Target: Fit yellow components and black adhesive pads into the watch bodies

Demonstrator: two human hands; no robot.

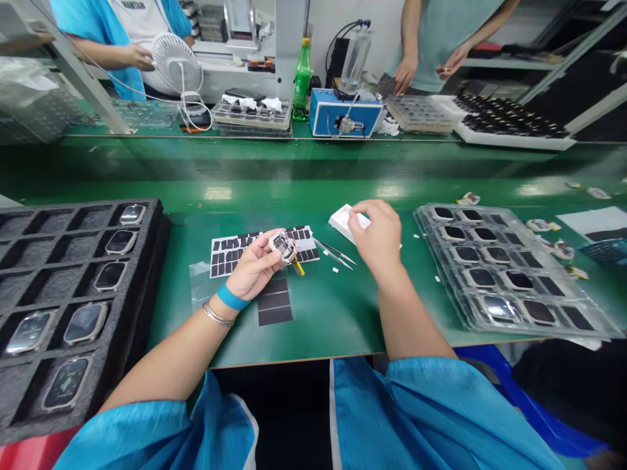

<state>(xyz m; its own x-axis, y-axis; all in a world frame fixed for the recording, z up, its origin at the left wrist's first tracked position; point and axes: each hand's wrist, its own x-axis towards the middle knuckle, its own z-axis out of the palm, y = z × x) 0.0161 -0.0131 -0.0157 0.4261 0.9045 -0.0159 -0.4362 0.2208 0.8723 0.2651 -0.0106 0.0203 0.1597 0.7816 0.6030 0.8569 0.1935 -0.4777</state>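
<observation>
Centrally, pinched between thumb and fingers of the left hand [255, 266], the nearer one: a small electronic module [283, 247], long axis hard to judge. Placed leftward from the fingers of the right hand [378, 232], with tweezers [337, 253] between on the worktop [336, 313]. Rightward, shown curled nearly together at a white box [341, 220], any hold impossible to tell.

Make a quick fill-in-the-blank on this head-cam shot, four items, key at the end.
1. The hand holding the small electronic part is the person's ____ hand.
2. The small box beside the other hand is ____ in colour.
3. The slim metal tool lying between the hands is a pair of ____.
4. The clear plastic tray stands on the person's ____ side.

Missing words: left; white; tweezers; right.
</observation>
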